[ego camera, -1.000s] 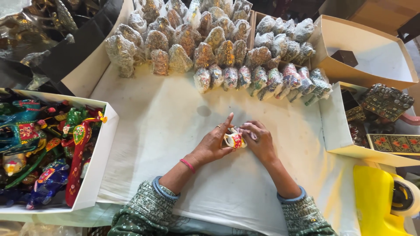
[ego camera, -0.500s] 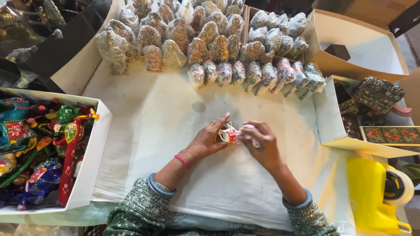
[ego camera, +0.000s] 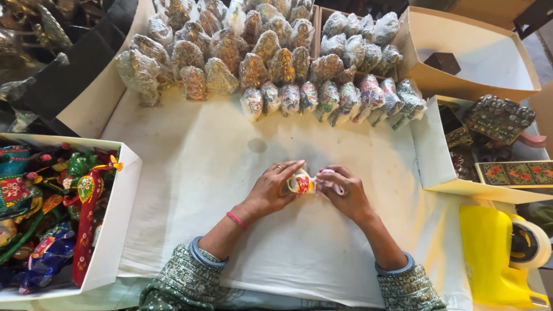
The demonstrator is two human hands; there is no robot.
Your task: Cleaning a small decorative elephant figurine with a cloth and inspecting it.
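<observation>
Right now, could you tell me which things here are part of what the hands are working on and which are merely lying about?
In hand:
- left hand and right hand, together holding the small painted figure
- white cloth under them

Lying about:
- wrapped figures along the back
- box of painted toys
- yellow tape dispenser
- empty cardboard box

Both forearms reaching up from six o'clock, sleeved in green patterned knit to mid-forearm, converging toward centre. Left hand [ego camera: 271,189] angled toward two o'clock, fingers extended and pinched together at the tips, ring on one finger, thin red band at the wrist. Right hand [ego camera: 344,193] angled toward ten o'clock, fingers curled inward, knuckles up, fingertips nearly meeting the left's.
</observation>
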